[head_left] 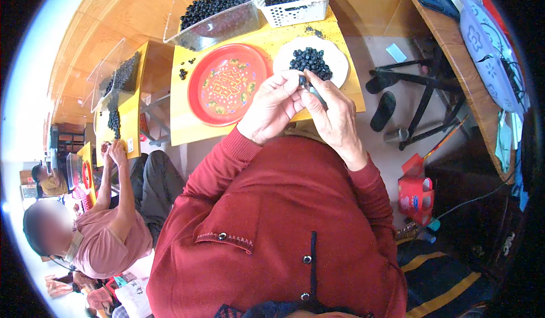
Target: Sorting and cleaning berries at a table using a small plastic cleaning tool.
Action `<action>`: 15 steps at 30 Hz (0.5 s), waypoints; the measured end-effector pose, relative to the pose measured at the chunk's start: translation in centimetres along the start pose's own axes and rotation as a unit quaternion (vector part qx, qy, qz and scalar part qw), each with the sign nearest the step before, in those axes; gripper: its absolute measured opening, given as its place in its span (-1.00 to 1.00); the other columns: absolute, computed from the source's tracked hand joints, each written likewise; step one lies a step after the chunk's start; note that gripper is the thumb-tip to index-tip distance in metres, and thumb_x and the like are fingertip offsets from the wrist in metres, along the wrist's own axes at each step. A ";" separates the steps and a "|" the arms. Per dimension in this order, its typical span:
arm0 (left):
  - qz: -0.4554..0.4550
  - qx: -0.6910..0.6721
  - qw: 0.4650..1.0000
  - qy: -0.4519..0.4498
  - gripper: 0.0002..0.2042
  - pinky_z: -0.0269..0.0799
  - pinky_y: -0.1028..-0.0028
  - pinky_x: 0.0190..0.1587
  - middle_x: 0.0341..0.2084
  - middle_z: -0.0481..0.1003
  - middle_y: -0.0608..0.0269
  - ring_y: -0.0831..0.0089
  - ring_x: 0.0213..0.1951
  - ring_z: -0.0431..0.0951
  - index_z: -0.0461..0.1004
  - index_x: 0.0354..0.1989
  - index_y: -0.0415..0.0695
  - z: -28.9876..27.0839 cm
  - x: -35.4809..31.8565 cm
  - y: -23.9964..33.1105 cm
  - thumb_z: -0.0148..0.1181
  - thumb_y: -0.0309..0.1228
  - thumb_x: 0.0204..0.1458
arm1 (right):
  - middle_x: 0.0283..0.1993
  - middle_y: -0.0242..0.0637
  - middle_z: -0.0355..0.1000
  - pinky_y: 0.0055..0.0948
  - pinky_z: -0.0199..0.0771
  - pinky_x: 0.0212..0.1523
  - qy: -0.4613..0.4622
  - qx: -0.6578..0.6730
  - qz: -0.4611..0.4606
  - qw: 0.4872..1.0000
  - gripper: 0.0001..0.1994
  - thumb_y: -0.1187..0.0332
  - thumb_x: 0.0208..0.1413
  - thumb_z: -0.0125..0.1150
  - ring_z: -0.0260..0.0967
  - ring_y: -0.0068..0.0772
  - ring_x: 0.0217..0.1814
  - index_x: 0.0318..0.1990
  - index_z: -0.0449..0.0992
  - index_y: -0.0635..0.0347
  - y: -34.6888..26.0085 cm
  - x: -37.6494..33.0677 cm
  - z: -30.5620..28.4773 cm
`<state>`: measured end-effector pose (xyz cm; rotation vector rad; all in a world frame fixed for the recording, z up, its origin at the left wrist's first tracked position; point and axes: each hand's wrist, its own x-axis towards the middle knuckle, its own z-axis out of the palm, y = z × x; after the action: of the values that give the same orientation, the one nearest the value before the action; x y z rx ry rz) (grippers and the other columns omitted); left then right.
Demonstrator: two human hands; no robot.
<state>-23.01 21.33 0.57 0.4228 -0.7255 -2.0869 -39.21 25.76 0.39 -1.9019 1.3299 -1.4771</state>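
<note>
Close together over the table's near edge, both my hands meet at a small dark round piece (302, 83). The fingers of my left hand (273, 97) are closed in a pinch on it. From the other side, my right hand (336, 113) has its thumb and fingers pressed around the same spot; anything else inside them is hidden. Just beyond lies a white plate (339, 68) with a heap of small black round pieces (311, 60). Left of my hands, a red round tray (197, 91) with a coloured pattern shows no pieces in it.
At the table's (180, 126) back stand a clear bin (227, 31) and a white basket (292, 16), both holding black pieces. A few loose pieces (184, 72) lie left of the tray. A co-worker (108, 227) sits at another table on the left. Right are a wooden table (448, 51) and black metal legs (423, 102).
</note>
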 end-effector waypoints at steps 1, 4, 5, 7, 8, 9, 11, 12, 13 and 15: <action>0.000 0.000 1.000 -0.002 -0.83 0.50 0.42 0.00 -0.19 0.54 0.29 0.51 -0.14 0.54 0.49 -0.09 -0.18 0.0 0.0 -0.1 0.12 -0.40 0.22 | -0.26 -0.12 0.47 -0.25 0.47 -0.31 0.001 0.001 0.002 1.000 -0.58 0.14 0.25 0.12 0.50 -0.09 -0.28 0.14 0.45 0.20 0.0 -0.1 0.0; 0.005 0.005 1.000 0.002 -0.83 0.50 0.40 0.01 -0.18 0.54 0.28 0.50 -0.13 0.54 0.49 -0.09 -0.18 -0.2 0.0 -0.4 0.12 -0.40 0.22 | -0.28 -0.11 0.48 -0.25 0.47 -0.31 0.012 0.013 0.003 1.000 -0.59 0.14 0.25 0.12 0.50 -0.08 -0.29 0.12 0.47 0.21 0.1 -0.3 0.0; 0.004 0.005 1.000 0.002 -0.83 0.50 0.40 0.01 -0.18 0.54 0.28 0.50 -0.13 0.54 0.49 -0.09 -0.18 -0.2 0.0 -0.5 0.12 -0.40 0.22 | -0.29 -0.11 0.48 -0.25 0.47 -0.31 0.011 0.011 0.003 1.000 -0.60 0.14 0.25 0.12 0.51 -0.09 -0.30 0.11 0.47 0.21 0.1 -0.3 0.0; 0.004 0.000 1.000 -0.004 -0.83 0.51 0.39 0.01 -0.19 0.54 0.27 0.48 -0.13 0.54 0.49 -0.09 -0.18 -0.3 0.0 -0.5 0.11 -0.41 0.22 | -0.30 -0.11 0.48 -0.25 0.47 -0.32 0.012 0.010 0.005 1.000 -0.60 0.15 0.25 0.13 0.51 -0.09 -0.30 0.11 0.48 0.22 0.1 -0.3 -0.1; 0.003 0.001 1.000 -0.003 -0.83 0.51 0.39 0.01 -0.19 0.54 0.27 0.48 -0.13 0.54 0.49 -0.09 -0.18 -0.3 0.0 -0.6 0.11 -0.41 0.22 | -0.29 -0.11 0.49 -0.25 0.47 -0.31 0.012 0.011 0.004 1.000 -0.61 0.15 0.25 0.13 0.52 -0.09 -0.30 0.10 0.49 0.22 0.1 -0.3 -0.2; 0.003 0.003 1.000 -0.002 -0.84 0.51 0.39 0.01 -0.19 0.54 0.27 0.48 -0.13 0.54 0.49 -0.09 -0.18 -0.2 0.0 -0.6 0.11 -0.41 0.22 | -0.29 -0.11 0.50 -0.25 0.48 -0.30 0.012 0.012 0.003 1.000 -0.61 0.15 0.24 0.13 0.53 -0.08 -0.29 0.09 0.49 0.22 0.1 -0.3 -0.2; 0.003 0.006 1.000 0.000 -0.84 0.51 0.39 0.01 -0.19 0.54 0.28 0.48 -0.13 0.54 0.49 -0.09 -0.18 0.0 0.1 -0.6 0.11 -0.41 0.23 | -0.27 -0.10 0.52 -0.26 0.49 -0.28 0.018 0.018 0.000 1.000 -0.61 0.16 0.24 0.13 0.54 -0.08 -0.27 0.09 0.50 0.22 0.1 -0.3 -0.2; 0.003 0.009 1.000 -0.002 -0.84 0.51 0.40 0.00 -0.20 0.54 0.28 0.49 -0.14 0.54 0.49 -0.09 -0.17 0.1 0.1 -0.6 0.11 -0.40 0.23 | -0.25 -0.09 0.53 -0.27 0.50 -0.27 0.024 0.023 -0.003 0.999 -0.62 0.16 0.24 0.13 0.55 -0.08 -0.25 0.08 0.50 0.22 0.1 -0.3 -0.2; 0.003 0.011 1.000 -0.004 -0.84 0.51 0.40 -0.01 -0.20 0.54 0.28 0.49 -0.14 0.54 0.49 -0.09 -0.17 0.1 0.1 -0.6 0.10 -0.40 0.23 | -0.25 -0.09 0.53 -0.27 0.50 -0.27 0.025 0.023 -0.003 0.999 -0.62 0.16 0.24 0.13 0.55 -0.08 -0.25 0.08 0.50 0.22 0.1 -0.3 -0.3; 0.003 0.014 1.000 -0.003 -0.84 0.51 0.41 -0.01 -0.20 0.54 0.29 0.49 -0.15 0.54 0.49 -0.09 -0.17 0.1 0.2 -0.7 0.10 -0.40 0.23 | -0.21 -0.05 0.54 -0.29 0.52 -0.23 0.021 0.030 0.008 0.999 -0.62 0.16 0.24 0.14 0.56 -0.09 -0.22 0.07 0.51 0.25 0.2 -0.3 -0.4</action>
<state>-23.60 21.54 0.21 0.4300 -0.7585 -2.0761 -39.60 26.06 0.21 -1.8281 1.3006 -1.5401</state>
